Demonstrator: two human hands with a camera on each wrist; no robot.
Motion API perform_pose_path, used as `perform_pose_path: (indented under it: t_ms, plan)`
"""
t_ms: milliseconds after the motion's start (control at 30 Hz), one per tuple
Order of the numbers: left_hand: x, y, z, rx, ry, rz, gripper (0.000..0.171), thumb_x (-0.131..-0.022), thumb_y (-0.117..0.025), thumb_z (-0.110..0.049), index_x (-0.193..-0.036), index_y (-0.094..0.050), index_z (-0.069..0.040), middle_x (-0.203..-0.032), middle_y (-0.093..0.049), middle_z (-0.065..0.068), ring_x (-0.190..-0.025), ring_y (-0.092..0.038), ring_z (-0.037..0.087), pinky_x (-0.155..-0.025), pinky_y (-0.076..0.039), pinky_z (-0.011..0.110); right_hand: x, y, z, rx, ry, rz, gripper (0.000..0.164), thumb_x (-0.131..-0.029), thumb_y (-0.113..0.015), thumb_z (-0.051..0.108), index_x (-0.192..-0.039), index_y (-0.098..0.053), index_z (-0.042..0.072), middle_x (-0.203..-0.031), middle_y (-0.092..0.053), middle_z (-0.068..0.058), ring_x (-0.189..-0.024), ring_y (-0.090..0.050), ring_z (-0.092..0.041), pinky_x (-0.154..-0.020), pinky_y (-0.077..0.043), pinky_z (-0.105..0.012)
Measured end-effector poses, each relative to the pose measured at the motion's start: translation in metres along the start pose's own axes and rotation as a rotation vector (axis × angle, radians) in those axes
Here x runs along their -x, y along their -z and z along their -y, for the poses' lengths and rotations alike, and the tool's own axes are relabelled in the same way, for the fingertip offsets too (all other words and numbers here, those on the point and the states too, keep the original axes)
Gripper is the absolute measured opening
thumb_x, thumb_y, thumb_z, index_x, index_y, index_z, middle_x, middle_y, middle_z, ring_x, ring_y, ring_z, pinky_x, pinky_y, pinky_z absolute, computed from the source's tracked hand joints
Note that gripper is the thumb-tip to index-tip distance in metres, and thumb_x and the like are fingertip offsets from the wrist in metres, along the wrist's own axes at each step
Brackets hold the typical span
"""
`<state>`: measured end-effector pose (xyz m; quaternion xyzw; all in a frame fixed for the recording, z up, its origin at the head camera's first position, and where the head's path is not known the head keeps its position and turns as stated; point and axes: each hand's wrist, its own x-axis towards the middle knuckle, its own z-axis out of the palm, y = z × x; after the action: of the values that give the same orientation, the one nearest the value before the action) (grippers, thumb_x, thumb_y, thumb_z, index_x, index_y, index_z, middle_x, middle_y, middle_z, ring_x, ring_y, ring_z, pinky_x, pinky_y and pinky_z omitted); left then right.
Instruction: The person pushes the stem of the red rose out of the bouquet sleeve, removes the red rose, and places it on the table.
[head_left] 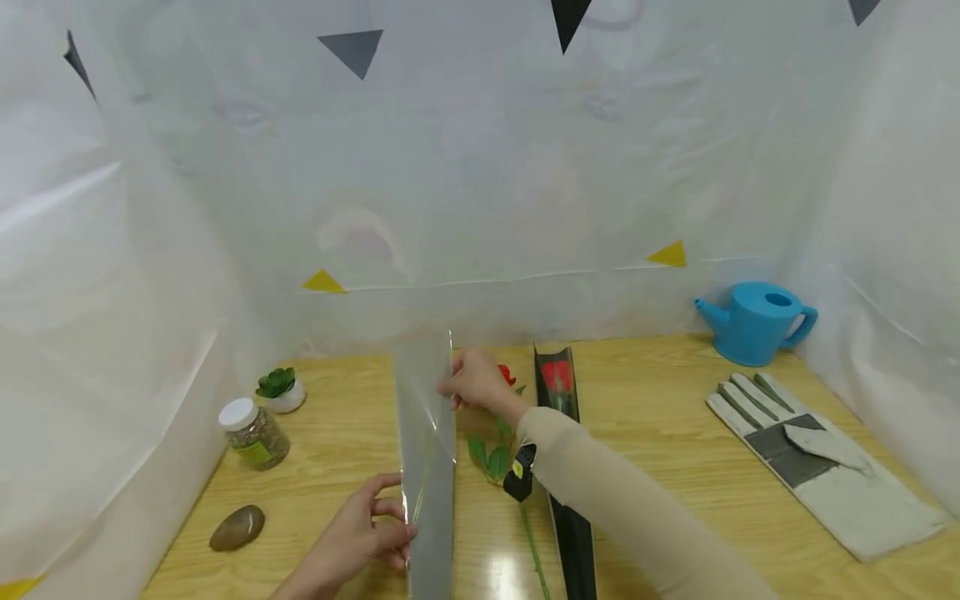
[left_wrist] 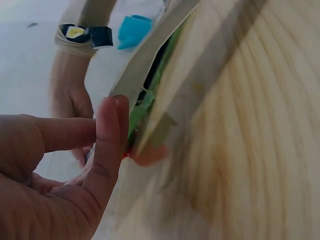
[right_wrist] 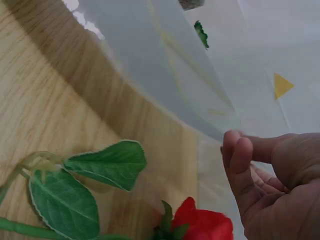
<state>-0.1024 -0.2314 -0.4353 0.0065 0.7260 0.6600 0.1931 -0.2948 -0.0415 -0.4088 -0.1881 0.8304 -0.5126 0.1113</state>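
Observation:
A long, narrow flower sleeve, grey-backed with a shiny clear front, stands lengthwise before me, raised off the table in the wrist views. My left hand pinches its left edge low down, thumb against fingers. Near the top, the right hand pinches the opposite edge between thumb and fingertips; the right wrist view shows that edge curving away from the fingers. Under the right forearm lies a loose red rose with green leaves and a long stem, its middle partly hidden by the wrist.
Right of the loose rose lies a black sleeve holding another red rose. A blue watering can and work glove are at the right. Leftward are a potted succulent, a lidded jar and a brown stone.

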Motion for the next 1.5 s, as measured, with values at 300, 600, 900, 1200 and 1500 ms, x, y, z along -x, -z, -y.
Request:
perform_pose_path:
  t_ms: [300, 600, 900, 1200, 1500]
  plan:
    - [-0.009, -0.001, 0.018, -0.094, -0.033, 0.026, 0.081, -0.080, -0.071, 0.017, -0.146, -0.024, 0.011, -0.092, -0.055, 0.016, -0.066, -0.066, 0.026, -0.059, -0.058, 0.039, -0.003, -0.008, -0.020, 0.418, 0.065, -0.107, 0.031, -0.074, -0.062, -0.012, -0.050, -0.052, 0.006, -0.043, -0.044, 0.000, -0.038, -0.036, -0.013, -0.036, -0.031, -0.024]
    - [-0.005, -0.004, 0.013, -0.318, -0.119, -0.022, 0.067, -0.083, -0.069, 0.014, -0.142, -0.036, 0.010, -0.087, -0.057, 0.013, -0.063, -0.065, 0.022, -0.056, -0.056, 0.034, 0.010, -0.010, -0.019, 0.510, 0.079, -0.124, 0.030, -0.081, -0.061, -0.012, -0.109, -0.060, -0.003, -0.092, -0.061, -0.015, -0.069, -0.054, -0.024, -0.056, -0.047, -0.033]
    - [-0.003, -0.027, -0.008, -0.634, -0.279, -0.062, 0.033, -0.092, -0.073, -0.013, -0.122, -0.062, -0.003, -0.097, -0.057, 0.006, -0.077, -0.057, 0.011, -0.065, -0.052, 0.027, 0.025, 0.050, -0.002, 0.542, 0.059, -0.143, 0.050, -0.092, -0.066, 0.012, -0.137, -0.050, -0.004, -0.120, -0.062, -0.021, -0.091, -0.064, -0.031, -0.072, -0.053, -0.039]
    - [-0.004, -0.037, -0.029, -0.489, -0.288, 0.017, 0.028, -0.098, -0.065, -0.019, -0.123, -0.063, -0.007, -0.101, -0.062, 0.003, -0.082, -0.062, 0.013, -0.066, -0.052, 0.029, 0.053, 0.137, -0.050, 0.538, -0.247, -0.042, 0.045, -0.090, -0.074, 0.029, -0.108, -0.058, -0.010, -0.081, -0.061, -0.018, -0.061, -0.064, -0.030, -0.060, -0.057, -0.042]
    - [-0.003, -0.045, -0.030, -0.455, -0.252, 0.091, 0.026, -0.099, -0.064, -0.019, -0.123, -0.063, -0.009, -0.105, -0.062, 0.007, -0.082, -0.063, 0.013, -0.065, -0.052, 0.030, 0.079, 0.135, -0.080, 0.491, -0.412, 0.067, 0.059, -0.079, -0.078, 0.056, -0.057, -0.045, 0.012, -0.051, -0.050, -0.003, -0.051, -0.067, -0.025, -0.049, -0.054, -0.034]
